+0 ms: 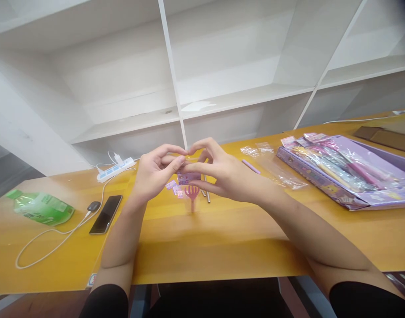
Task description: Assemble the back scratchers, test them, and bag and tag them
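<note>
My left hand (156, 171) and my right hand (219, 170) are raised over the table, their fingertips meeting. The fingers of both are curled and pinched together; whatever they grip is too small or hidden. Just below, a purple printed card (189, 177) shows partly behind the right hand's fingers. A pink claw-shaped piece, like a back scratcher head (192, 196), lies under the hands. Beside it are small purple and pink labels (174, 188) and thin metal rods (207, 192).
To the right are a purple stick (250, 166), clear plastic wrappers (282, 172) and a purple box (321, 183) of wrapped items. On the left are a phone (106, 214), a cable with a black plug (93, 206), a green bottle (42, 207) and a power strip (115, 170). White shelves (229, 106) stand behind.
</note>
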Tool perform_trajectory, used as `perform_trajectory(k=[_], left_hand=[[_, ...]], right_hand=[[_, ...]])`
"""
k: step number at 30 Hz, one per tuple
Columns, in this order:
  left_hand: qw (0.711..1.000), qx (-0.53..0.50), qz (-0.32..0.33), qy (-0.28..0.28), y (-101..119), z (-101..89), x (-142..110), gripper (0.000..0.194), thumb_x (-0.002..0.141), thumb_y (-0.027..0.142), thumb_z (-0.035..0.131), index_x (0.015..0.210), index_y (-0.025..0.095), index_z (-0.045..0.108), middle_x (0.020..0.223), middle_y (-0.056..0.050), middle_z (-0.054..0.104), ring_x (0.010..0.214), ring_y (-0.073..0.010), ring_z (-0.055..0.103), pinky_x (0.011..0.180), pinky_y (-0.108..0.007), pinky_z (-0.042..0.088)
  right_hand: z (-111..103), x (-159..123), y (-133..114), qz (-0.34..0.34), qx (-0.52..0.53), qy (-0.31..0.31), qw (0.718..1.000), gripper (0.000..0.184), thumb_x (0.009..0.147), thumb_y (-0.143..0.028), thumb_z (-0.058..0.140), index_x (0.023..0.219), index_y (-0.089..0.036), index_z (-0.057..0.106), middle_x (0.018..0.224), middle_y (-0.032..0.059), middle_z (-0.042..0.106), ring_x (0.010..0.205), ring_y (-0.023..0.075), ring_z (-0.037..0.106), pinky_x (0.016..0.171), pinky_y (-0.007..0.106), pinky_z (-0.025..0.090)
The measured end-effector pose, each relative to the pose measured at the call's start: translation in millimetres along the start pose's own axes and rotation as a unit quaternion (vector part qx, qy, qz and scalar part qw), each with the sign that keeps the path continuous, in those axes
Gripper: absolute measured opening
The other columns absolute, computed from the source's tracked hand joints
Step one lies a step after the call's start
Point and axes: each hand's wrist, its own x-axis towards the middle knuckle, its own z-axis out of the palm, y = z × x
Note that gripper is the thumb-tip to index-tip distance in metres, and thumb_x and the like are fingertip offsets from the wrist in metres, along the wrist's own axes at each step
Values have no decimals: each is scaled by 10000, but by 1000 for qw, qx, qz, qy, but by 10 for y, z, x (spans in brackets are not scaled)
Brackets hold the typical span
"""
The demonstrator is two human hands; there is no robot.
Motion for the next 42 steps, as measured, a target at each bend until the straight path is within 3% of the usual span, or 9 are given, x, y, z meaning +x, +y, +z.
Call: perform_trajectory(k=[4, 8, 13, 16, 20, 28, 36, 39, 42], left_hand=[[1000, -8, 1, -4, -1, 15, 2, 362, 982, 521, 844, 1124, 193, 783, 855, -61, 864, 805, -240, 853, 775, -337, 720], [1000, -10, -9, -16, -4, -7, 16, 399, 995, 557, 817, 1147, 189, 778, 908, -90, 870, 881, -255, 865, 826, -347, 728], [990, 48, -36, -126, -27, -125, 56, 515, 895, 505, 921, 1292, 223, 753, 1146, -116, 873, 961, -254, 859, 774, -301, 697], [970, 152, -34, -186, -40, -151, 84, 410, 903, 412, 908, 1253, 245, 772, 1076, -67, 876, 910, -233, 848, 725, -278, 651], [959, 220, -9, -180, -58, -116, 114, 211, 992, 391, 787, 1121, 224, 782, 929, -33, 845, 798, -194, 803, 630, -252, 555], [955, 243, 16, -167, -105, -100, 122, 222, 1008, 425, 766, 924, 220, 759, 821, -19, 795, 708, -159, 713, 566, -251, 446], [953, 258, 17, -157, -127, -90, 143, 176, 1004, 378, 760, 928, 219, 772, 837, -10, 804, 740, -156, 716, 602, -245, 464], [954, 253, 20, -162, -120, -89, 147, 170, 1007, 378, 756, 965, 216, 784, 840, -11, 808, 737, -159, 720, 611, -247, 477], [953, 254, 22, -163, -117, -89, 147, 192, 1014, 398, 757, 979, 211, 787, 831, -8, 805, 725, -154, 712, 616, -246, 478]], right_hand=[[17, 13, 20, -8, 33, 24, 999, 273, 1139, -280, 626, 1403, -292, 697, 1376, 108, 587, 942, 155, 704, 840, 382, 657], [59, 39, 87, 30, 69, 85, 994, 439, 1115, -238, 657, 1542, -274, 557, 1099, 41, 714, 872, 146, 702, 712, 266, 603], [86, 52, 194, 8, -8, 132, 991, 188, 1116, -200, 625, 1272, -236, 723, 988, 37, 714, 830, 149, 674, 738, 277, 572], [96, 48, 225, -10, -29, 145, 989, 154, 1110, -181, 623, 1133, -223, 769, 1001, 49, 706, 823, 141, 658, 720, 270, 545], [110, 33, 240, -20, -54, 135, 989, 177, 1105, -185, 623, 1099, -231, 794, 1002, 47, 694, 811, 134, 635, 696, 267, 512], [73, -8, 251, -27, -94, 81, 992, 193, 1134, -284, 618, 1141, -266, 810, 1050, 60, 705, 808, 145, 615, 656, 282, 467], [-67, -7, 169, 183, 39, -13, 982, 152, 1118, -464, 641, 1125, -334, 719, 861, -22, 710, 613, 154, 576, 519, 303, 449], [-73, 3, 180, 149, 15, -15, 989, 172, 1120, -468, 642, 1123, -311, 710, 931, -9, 727, 640, 147, 606, 534, 300, 467], [-34, -10, 239, 46, -41, -10, 998, 179, 1119, -411, 647, 1157, -285, 769, 1126, 57, 724, 854, 179, 684, 667, 321, 520]])
